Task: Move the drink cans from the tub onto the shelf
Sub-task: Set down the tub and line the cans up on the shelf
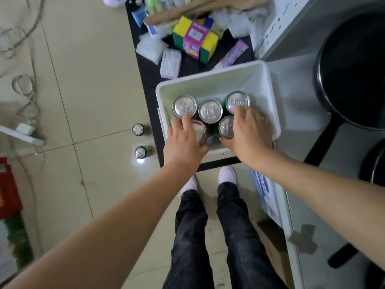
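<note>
Because the drink cans [210, 111] are smooth, hard metal, they could slip, and full ones would feel heavy, so it is best to hold each around its round side. They stand close together in the white tub [268, 97] on the dark bench [145, 80]. The left hand [183, 140] curls around the near left can. The right hand [248, 130] wraps a near right can. Two more cans [138, 129] stand on the floor, left of the bench.

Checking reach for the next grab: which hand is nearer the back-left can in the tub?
Left. The left hand has fingertips at the back-left can; the right hand is across the tub, by the right-side cans.
</note>
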